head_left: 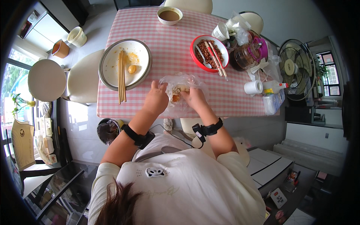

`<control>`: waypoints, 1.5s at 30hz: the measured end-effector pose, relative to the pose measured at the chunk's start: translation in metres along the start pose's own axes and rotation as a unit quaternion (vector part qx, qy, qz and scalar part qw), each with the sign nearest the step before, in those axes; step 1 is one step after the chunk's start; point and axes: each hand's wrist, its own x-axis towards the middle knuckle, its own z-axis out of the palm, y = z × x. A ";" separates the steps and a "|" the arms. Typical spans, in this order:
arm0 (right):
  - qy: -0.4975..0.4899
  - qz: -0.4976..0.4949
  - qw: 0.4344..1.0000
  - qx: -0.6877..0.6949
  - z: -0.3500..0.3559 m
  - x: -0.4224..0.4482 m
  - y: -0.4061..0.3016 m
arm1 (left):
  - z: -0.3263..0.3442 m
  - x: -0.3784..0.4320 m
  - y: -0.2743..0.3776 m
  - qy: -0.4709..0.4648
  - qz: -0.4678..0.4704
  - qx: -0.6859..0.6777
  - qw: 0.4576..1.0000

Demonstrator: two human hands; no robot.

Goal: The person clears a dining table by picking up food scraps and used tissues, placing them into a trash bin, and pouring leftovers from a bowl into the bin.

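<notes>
A thin clear plastic bag (182, 81) lies on the checked tablecloth before me, with broken eggshells (176, 95) inside it. My left hand (157, 97) is at the bag's left side, its fingers at the film. From the right, my right hand (194, 97) reaches into the bag, fingers by the shells; its grip is partly hidden. To the left is a white-lined metal bowl (109, 70) holding a whole egg yolk (132, 69), with several wooden chopsticks (121, 76) across its rim.
At the right stand a red-rimmed bowl (194, 57) of reddish-brown nuts or beans, a jar with a purple lid (261, 47), a white roll (253, 87) and a bottle (272, 87). A bowl of brown liquid (169, 16) sits at the far edge. A bin (108, 131) stands below the near-left edge.
</notes>
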 end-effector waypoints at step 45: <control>0.100 -0.071 0.984 -0.128 0.015 0.005 0.016 | 0.011 0.010 -0.008 0.015 -0.024 -0.006 1.000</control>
